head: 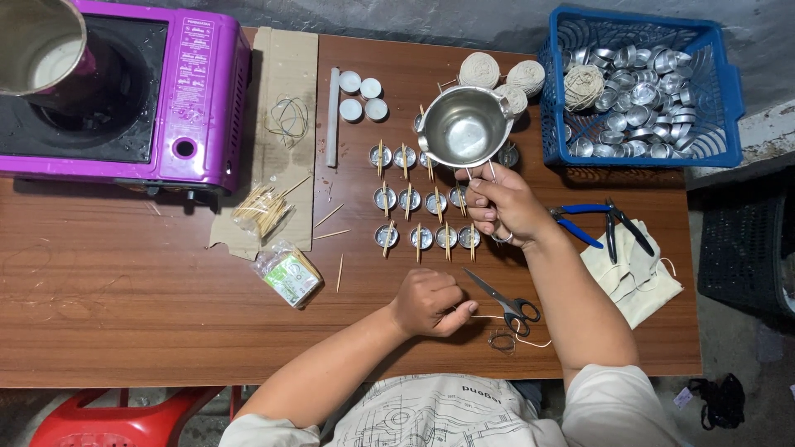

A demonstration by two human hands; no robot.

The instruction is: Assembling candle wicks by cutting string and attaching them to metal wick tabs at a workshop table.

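Note:
My right hand (503, 207) grips the wire handle of a small steel pouring pot (464, 127) and holds it over rows of small round metal cups (422, 200), each with a wooden stick laid across its top. My left hand (429, 302) rests closed on the wooden table (149, 281) near the front, pinching a thin white string (497, 318). Black-handled scissors (503, 300) lie just right of that hand.
A purple stove (195, 91) with a steel pot (37, 45) stands at back left. A blue basket (720, 99) holds several metal cups and string balls. Blue pliers (600, 223) and cloth (633, 277) lie right; toothpicks (261, 207) on cardboard lie left.

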